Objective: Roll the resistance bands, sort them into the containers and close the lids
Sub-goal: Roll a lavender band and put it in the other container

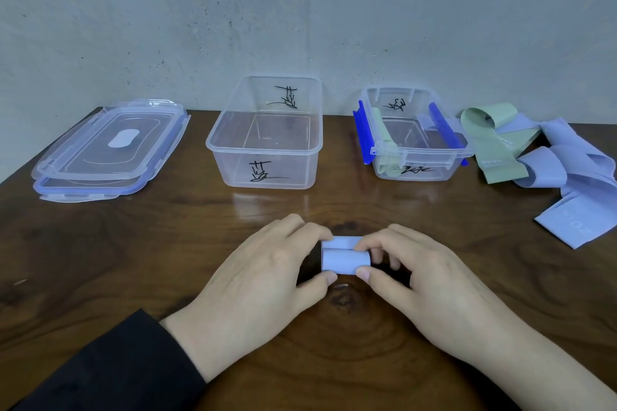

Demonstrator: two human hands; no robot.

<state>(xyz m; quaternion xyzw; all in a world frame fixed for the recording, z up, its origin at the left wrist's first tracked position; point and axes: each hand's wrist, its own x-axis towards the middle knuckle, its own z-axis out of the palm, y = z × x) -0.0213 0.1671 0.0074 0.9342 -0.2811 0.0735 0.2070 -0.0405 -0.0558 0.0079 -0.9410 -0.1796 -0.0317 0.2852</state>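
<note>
A rolled light-blue resistance band (346, 260) lies on the wooden table (133, 260) in front of me. My left hand (263, 280) pinches its left end and my right hand (424, 284) pinches its right end, thumbs on the near side. Behind it stands a large clear container (265, 150) with black writing, nothing inside. To its right a smaller clear container (415, 157) with blue clips holds a rolled green band (387, 150). Loose green bands (494, 140) and light-blue bands (574, 183) lie in a heap at the far right.
Two clear lids with blue seals (110, 150) are stacked at the back left of the table. A grey wall (300, 10) stands right behind the containers. The table's left edge runs close to the lids.
</note>
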